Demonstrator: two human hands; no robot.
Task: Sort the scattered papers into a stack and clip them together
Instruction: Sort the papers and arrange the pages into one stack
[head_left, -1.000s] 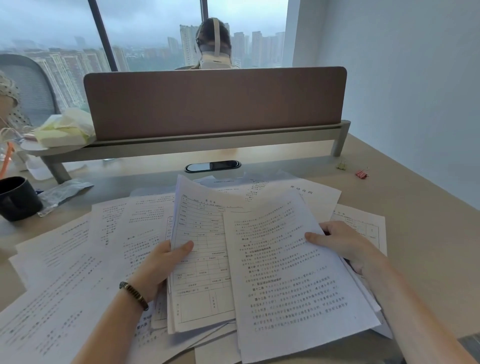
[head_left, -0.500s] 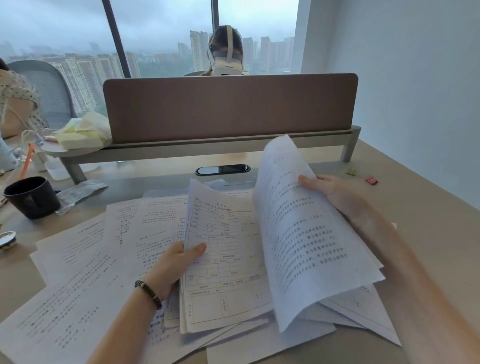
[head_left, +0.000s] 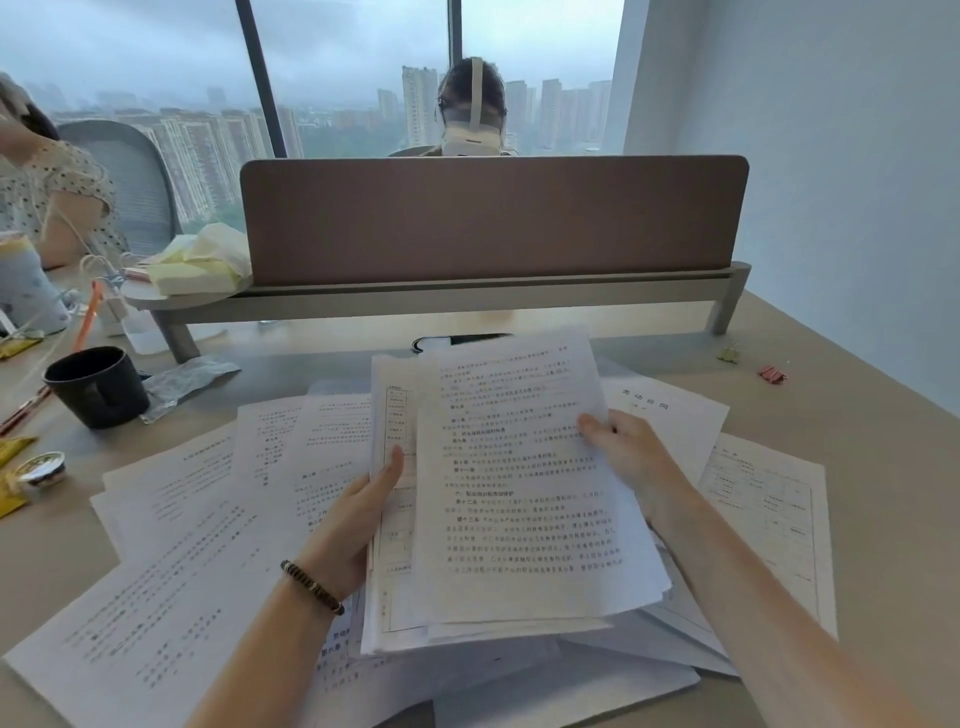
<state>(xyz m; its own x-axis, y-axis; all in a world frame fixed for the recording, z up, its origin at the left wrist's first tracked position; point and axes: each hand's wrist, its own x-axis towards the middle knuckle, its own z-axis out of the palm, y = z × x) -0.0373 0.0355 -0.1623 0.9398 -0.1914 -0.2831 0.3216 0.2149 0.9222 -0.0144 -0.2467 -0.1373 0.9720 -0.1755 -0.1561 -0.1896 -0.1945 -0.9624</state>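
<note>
papers (head_left: 519, 493) gathered into a loose stack sit at the centre of the view, held up off the worktop (head_left: 883, 467) and tilted toward the camera, between both hands. the left hand (head_left: 358, 519) grips the stack's left edge at about 9 o'clock, thumb laid across the front of a form sheet and the other fingers hidden behind. the right hand (head_left: 628, 452) pinches the top sheet's right edge at about 3 o'clock, thumb on the printed face, fingers curled behind the page. a beaded bracelet (head_left: 311, 587) circles the left wrist.

more loose sheets (head_left: 182, 597) lie scattered flat on the worktop, spreading from 7 to 10 o'clock of the stack, and others (head_left: 769, 514) lie under and beyond the right forearm at 3 to 5 o'clock. two small binder clips, one green (head_left: 729, 355) and one red (head_left: 772, 374), rest on the worktop at 2 o'clock, well apart from both hands. a black mug (head_left: 98, 387) stands at 10 o'clock, with a crumpled clear wrapper (head_left: 187, 376) just beside it. a brown divider panel (head_left: 493, 218) runs across the far edge at 12 o'clock.
</note>
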